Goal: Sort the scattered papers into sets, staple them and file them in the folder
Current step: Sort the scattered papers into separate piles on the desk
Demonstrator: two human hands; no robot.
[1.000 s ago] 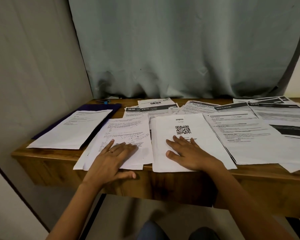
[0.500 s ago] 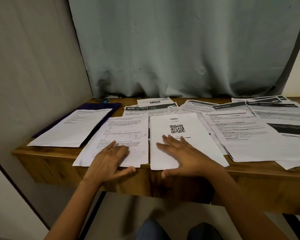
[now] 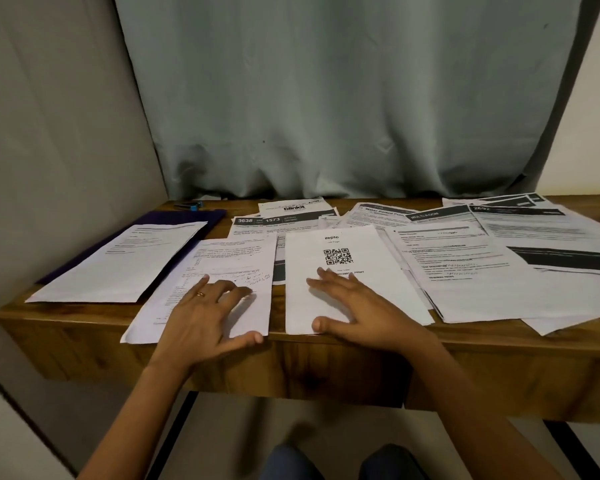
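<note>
Left hand lies flat on the handwritten sheet, fingers spread. Right hand lies flat on the QR sheet, fingers apart, thumb at its near edge. Both sheets reach the near edge of the table.

Paper likely light, limp and slippery; pinch it at the near edge.

Purple folder sits far left, half covered by a sheet, with the stapler beyond it. Loose papers crowd the right.

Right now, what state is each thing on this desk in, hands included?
Left hand: open, flat on the white sheet with handwriting.
Right hand: open, flat on the white QR-code sheet.
Purple folder: lying flat, partly covered by a printed sheet.
Blue stapler: lying untouched at the back left of the wooden desk.
Printed papers on the right: loose, overlapping, unsorted.
</note>
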